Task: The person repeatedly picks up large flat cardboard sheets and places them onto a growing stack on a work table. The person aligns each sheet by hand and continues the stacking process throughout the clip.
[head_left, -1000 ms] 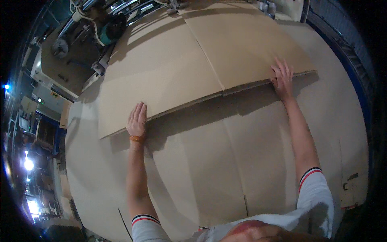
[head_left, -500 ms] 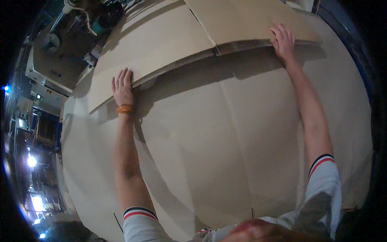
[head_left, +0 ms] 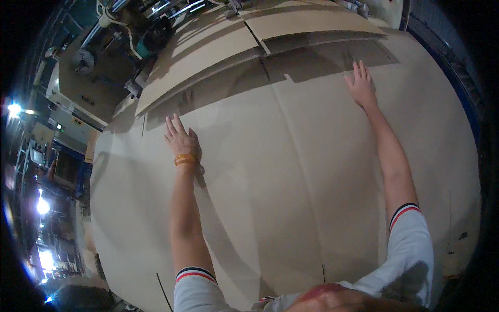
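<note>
A large flat cardboard sheet (head_left: 291, 171) fills most of the view. My left hand (head_left: 182, 139) lies flat on it, fingers spread, an orange band on the wrist. My right hand (head_left: 360, 86) rests flat farther up and to the right, fingers apart. Beyond both hands a second cardboard sheet (head_left: 223, 47) with a slit in it lies farther away, its near edge raised and casting a shadow. Neither hand touches that sheet or holds anything.
A machine with rollers, hoses and a teal motor (head_left: 130, 36) stands at the upper left. A blue frame edge (head_left: 447, 57) runs along the right. Bright lamps (head_left: 41, 205) and factory floor show at the far left.
The far cardboard sheet has slid away from me. Both hands were on its near edge before; they now rest on the lower sheet, apart from it.
</note>
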A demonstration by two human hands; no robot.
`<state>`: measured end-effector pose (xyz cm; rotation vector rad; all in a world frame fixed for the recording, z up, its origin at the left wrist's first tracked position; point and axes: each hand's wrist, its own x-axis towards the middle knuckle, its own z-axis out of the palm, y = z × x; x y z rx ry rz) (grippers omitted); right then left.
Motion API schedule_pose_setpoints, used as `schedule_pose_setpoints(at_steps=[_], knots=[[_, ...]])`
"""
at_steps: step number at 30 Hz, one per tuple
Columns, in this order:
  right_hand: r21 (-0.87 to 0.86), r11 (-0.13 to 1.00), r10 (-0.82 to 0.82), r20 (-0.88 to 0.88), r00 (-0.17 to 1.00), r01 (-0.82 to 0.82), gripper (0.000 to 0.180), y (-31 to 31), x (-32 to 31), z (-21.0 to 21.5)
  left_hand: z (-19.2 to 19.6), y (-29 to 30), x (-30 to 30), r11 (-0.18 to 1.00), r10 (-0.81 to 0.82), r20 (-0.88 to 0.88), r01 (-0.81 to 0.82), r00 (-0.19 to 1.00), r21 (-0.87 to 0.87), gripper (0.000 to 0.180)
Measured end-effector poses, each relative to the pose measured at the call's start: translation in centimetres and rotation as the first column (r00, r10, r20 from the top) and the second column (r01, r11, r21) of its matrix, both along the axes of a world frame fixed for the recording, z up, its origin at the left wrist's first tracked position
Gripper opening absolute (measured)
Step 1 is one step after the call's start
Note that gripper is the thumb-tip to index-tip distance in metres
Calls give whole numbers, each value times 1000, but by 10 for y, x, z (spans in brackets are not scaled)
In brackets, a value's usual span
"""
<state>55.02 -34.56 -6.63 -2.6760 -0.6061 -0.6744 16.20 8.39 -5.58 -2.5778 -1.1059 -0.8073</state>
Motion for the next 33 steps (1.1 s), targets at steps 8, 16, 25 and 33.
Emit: schedule_pose_setpoints(at_steps=[8, 16, 25, 33], knots=[[-7, 961, 272, -150, 951, -276, 46, -23, -72, -2, -33, -27, -78, 889, -151, 317, 269, 936, -372, 73], [220, 945, 306, -326, 895, -243, 39, -121, -204, -4, -18, -195, -201, 761, -485, 134, 492, 864, -422, 71], [179, 979, -45, -290, 956, 101, 35, -309, -452, -1, -34, -245, -532, 922, 387, 196, -381, 901, -67, 69], [-29, 678, -716, -252, 651, 735, 50, -428, -470, -67, -60, -177, -667, 166, 860, -298, -779, 414, -605, 94]])
